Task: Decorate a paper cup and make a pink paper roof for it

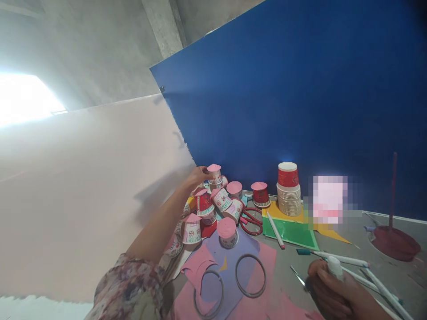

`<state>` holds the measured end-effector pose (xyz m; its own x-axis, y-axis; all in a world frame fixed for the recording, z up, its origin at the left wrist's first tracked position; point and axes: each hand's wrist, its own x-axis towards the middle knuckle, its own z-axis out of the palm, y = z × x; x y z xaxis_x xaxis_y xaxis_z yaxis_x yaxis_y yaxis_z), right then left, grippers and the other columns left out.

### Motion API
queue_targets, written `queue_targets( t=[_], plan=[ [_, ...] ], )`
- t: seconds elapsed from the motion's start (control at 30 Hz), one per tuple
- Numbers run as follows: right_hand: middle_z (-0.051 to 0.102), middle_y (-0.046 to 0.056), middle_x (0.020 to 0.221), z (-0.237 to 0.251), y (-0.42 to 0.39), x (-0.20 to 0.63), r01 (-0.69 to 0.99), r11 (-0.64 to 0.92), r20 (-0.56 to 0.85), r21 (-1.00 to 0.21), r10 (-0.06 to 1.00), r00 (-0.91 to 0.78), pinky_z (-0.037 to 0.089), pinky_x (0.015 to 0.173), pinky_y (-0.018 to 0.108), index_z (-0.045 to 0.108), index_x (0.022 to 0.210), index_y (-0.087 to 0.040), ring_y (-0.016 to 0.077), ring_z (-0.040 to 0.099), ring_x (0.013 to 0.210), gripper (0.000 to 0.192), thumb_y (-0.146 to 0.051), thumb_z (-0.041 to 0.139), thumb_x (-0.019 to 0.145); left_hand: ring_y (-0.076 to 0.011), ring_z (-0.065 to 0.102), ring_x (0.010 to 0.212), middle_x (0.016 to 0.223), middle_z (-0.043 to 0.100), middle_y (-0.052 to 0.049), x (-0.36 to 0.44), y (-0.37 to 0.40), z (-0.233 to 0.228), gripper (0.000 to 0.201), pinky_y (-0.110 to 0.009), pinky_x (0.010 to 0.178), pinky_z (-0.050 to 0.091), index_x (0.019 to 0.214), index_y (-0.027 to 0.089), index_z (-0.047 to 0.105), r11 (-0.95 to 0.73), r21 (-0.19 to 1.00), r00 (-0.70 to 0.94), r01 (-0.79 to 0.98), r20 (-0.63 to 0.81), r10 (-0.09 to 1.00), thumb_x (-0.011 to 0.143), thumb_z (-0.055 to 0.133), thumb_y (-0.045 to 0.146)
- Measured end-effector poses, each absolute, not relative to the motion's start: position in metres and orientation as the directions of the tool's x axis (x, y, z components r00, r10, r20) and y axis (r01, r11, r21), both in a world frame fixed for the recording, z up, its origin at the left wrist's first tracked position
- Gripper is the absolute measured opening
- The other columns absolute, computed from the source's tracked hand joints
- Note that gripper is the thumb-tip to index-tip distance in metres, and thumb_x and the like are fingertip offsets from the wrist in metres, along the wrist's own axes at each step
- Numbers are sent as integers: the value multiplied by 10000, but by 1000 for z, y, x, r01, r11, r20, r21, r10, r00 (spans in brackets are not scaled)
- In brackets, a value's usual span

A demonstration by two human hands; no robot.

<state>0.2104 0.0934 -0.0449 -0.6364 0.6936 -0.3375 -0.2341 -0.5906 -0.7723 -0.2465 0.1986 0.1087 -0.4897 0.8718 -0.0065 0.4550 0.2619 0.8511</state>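
At the back of the pile, my left hand [201, 173] is closed on the side of an upside-down paper cup [215, 177] with a pink paper cone on top. That cup rests on top of other cups. Around it lie several decorated cups, such as a red one [204, 203] and a white one [191, 231], many with pink tops. My right hand [333, 286] is closed round a small white cylindrical bottle [334, 268], low on the right. A thin metal pointed tool [298, 275] lies beside those fingers; whether it is held, I cannot tell.
A tall stack of paper cups [288, 200] stands by the blue board [300, 98]. Red-handled scissors [251, 222], a green sheet [290, 233], tape rings [251, 275], pink paper scraps [200, 266] and markers [343, 258] lie about. A dark red round object with a stick [393, 242] is far right.
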Motion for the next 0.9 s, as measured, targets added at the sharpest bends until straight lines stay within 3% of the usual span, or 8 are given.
queue_targets(
  t=[0.07,0.2,0.27,0.33,0.43,0.53,0.7,0.9],
  plan=[
    [251,-99,538,-48,95,211,-233,-594,-330,-770,682,-652,180,468,260,621,737,-207,67,114,490,511,-673,826,774,-250,710,1069,1225,709,-113,-246,191,119,362,-458,927,610,1237,145,668,253,845,-524,472,37,851,960,738,367],
    [247,-107,542,-53,97,212,-269,-599,-310,-755,686,-658,155,472,244,644,790,-195,57,124,488,490,-651,821,801,-373,664,1230,1246,730,-200,-236,150,146,658,-500,1037,530,1238,129,677,176,817,-581,549,222,783,661,956,280],
    [237,-117,532,-50,97,212,-289,-593,-305,-752,701,-645,143,464,231,657,823,-192,51,123,482,476,-633,834,798,-340,642,1289,1301,731,-151,-222,116,157,584,-451,1072,510,1231,183,697,112,798,-557,592,305,773,702,904,315],
    [231,-124,521,-43,96,211,-308,-573,-301,-760,729,-614,139,454,220,652,810,-193,49,129,479,478,-615,871,761,-302,710,1165,1180,785,-109,-202,80,159,426,-411,1011,550,1118,195,743,70,793,-512,606,320,797,761,842,407],
    [264,-120,508,-30,97,211,-349,-473,-269,-809,826,-495,147,446,212,619,727,-195,47,159,470,500,-591,922,690,-255,765,862,896,814,-75,-168,30,143,390,-379,838,608,1061,183,766,57,822,-376,566,196,906,812,805,481],
    [266,-123,486,-23,101,213,-368,-452,-290,-812,861,-418,144,440,209,618,708,-202,45,171,453,503,-575,948,641,-231,778,838,827,807,-61,-135,-4,107,293,-348,813,624,1026,183,771,95,852,-270,515,56,961,898,718,441],
    [281,-116,505,-19,107,220,-338,-356,-264,-871,920,-289,177,439,206,657,730,-206,51,216,455,479,-570,950,625,-249,784,991,1073,821,-85,-99,-26,49,280,-382,890,623,1074,203,763,156,780,-178,607,-59,982,930,629,403],
    [383,-80,536,-18,111,223,-147,-180,-164,-973,980,-115,256,411,230,640,712,-213,73,305,459,480,-613,898,647,-279,722,1163,1261,767,-109,-79,-32,31,283,-464,1032,581,1200,208,723,48,584,-23,810,-50,998,957,582,249]
  ],
)
